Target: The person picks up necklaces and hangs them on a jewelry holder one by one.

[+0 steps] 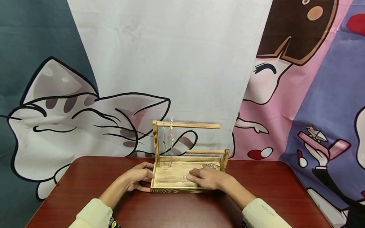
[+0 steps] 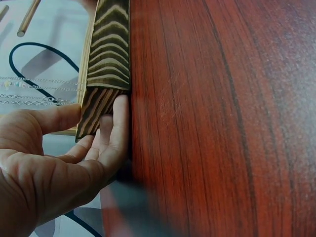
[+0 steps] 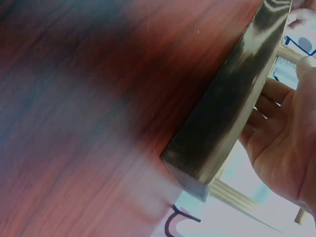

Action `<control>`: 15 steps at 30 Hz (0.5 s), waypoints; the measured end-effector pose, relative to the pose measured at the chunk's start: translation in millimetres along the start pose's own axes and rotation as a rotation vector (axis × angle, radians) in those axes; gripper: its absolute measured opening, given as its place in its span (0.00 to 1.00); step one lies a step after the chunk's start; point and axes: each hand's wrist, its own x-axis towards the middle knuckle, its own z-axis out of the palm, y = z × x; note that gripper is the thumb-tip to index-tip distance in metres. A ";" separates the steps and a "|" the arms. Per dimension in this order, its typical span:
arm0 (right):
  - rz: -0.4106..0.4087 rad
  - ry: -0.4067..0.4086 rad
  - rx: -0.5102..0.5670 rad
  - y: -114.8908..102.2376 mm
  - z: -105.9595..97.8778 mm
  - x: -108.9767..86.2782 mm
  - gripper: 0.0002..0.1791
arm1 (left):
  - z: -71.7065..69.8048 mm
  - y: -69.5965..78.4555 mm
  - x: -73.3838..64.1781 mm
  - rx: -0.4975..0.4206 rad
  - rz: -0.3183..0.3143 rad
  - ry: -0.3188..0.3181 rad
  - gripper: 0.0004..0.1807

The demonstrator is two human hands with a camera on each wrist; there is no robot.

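Note:
A wooden jewelry stand (image 1: 165, 179) with a shallow tray base rests on the table. My left hand (image 1: 140, 177) grips the tray's left end. In the left wrist view its thumb lies at the upper edge of the end wall and its fingers are around the lower outer side. My right hand (image 1: 209, 177) reaches over the front wall into the tray, fingertips down at a thin chain necklace (image 1: 184, 178). In the right wrist view, its thumb and fingers stand apart behind the front wall. More chain jewelry (image 1: 211, 165) lies bunched in the tray's right part, partly behind the right hand.
An upper wooden bar (image 1: 190, 124) extends rightward from a left post (image 1: 156, 143); a lower bar (image 1: 205, 151) meets the right post. A silver chain (image 1: 164, 139) and a beaded strand (image 1: 171, 140) hang from the upper bar. A printed cloth backdrop (image 1: 177, 56) stands behind the table (image 1: 165, 220).

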 end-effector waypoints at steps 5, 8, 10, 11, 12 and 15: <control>-0.094 0.082 -0.018 8.1 -4.4 -1.9 0.24 | -1.1 -0.2 0.5 0.001 0.003 0.002 0.33; -0.148 0.170 -0.048 13.1 -3.5 -1.7 0.13 | -0.3 -0.5 0.4 0.000 0.004 -0.001 0.33; -0.146 0.230 -0.077 15.6 -2.9 -1.4 0.09 | 0.1 -0.4 0.1 0.002 0.006 -0.003 0.33; -0.138 0.256 -0.092 16.5 -2.5 -0.9 0.08 | 0.1 -0.4 0.2 0.002 0.007 -0.003 0.33; -0.129 0.277 -0.108 16.9 -2.1 -0.2 0.07 | 0.0 -0.1 0.1 0.005 0.008 -0.006 0.34; -0.091 0.331 -0.121 19.1 0.3 3.8 0.07 | -0.5 0.7 0.1 0.002 0.005 -0.005 0.33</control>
